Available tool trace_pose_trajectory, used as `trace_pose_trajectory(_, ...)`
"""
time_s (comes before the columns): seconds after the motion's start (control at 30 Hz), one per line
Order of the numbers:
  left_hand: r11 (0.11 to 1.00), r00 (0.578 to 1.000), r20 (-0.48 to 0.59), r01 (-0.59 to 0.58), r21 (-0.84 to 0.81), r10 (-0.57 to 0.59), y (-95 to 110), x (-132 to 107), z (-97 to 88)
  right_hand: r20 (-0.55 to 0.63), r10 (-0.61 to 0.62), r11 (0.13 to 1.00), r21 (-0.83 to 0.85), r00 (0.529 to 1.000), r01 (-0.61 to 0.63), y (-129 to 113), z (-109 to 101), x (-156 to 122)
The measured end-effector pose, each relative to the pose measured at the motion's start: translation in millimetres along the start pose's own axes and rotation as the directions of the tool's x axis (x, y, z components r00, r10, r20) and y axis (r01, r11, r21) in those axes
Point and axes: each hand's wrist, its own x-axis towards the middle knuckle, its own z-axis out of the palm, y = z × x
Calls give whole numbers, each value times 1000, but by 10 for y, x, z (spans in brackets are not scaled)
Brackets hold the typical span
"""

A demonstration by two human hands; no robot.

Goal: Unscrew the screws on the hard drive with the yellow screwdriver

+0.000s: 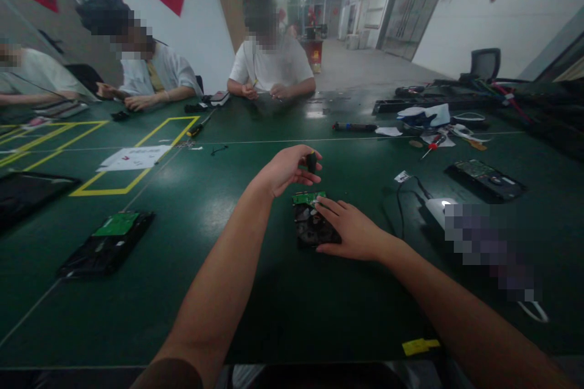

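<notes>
A black hard drive (306,225) with a green circuit board at its far end lies on the green table (292,310) in front of me. My right hand (351,230) rests flat on the drive, fingers stretched out across it. Above the drive's far end, my left hand (288,169) is closed round the dark handle of a small screwdriver (311,162), held upright with its tip hidden toward the circuit board.
Another opened device (107,242) with a green board lies at the left, a third one (484,176) at the right. Papers, cables and small tools clutter the far right. Yellow tape frames a sheet (135,158). Three people sit along the far left edge.
</notes>
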Motion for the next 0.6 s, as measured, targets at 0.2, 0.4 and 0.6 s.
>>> trace_pose_trajectory(0.2, 999, 1000, 9, -26, 44, 25, 12, -40, 26, -1, 3, 1000, 4, 1000, -3, 0, -3, -6)
trace_pose_trajectory(0.4, 993, 999, 14, -33, 111, 31, 49, -82, 81, 7, 19, 1000, 5, 1000, -19, 0, 2, -7)
trace_pose_trajectory(0.6, 999, 999, 21, -29, 36, 29, 13, -31, 50, 3, 9, 1000, 11, 1000, -9, -3, -3, -13)
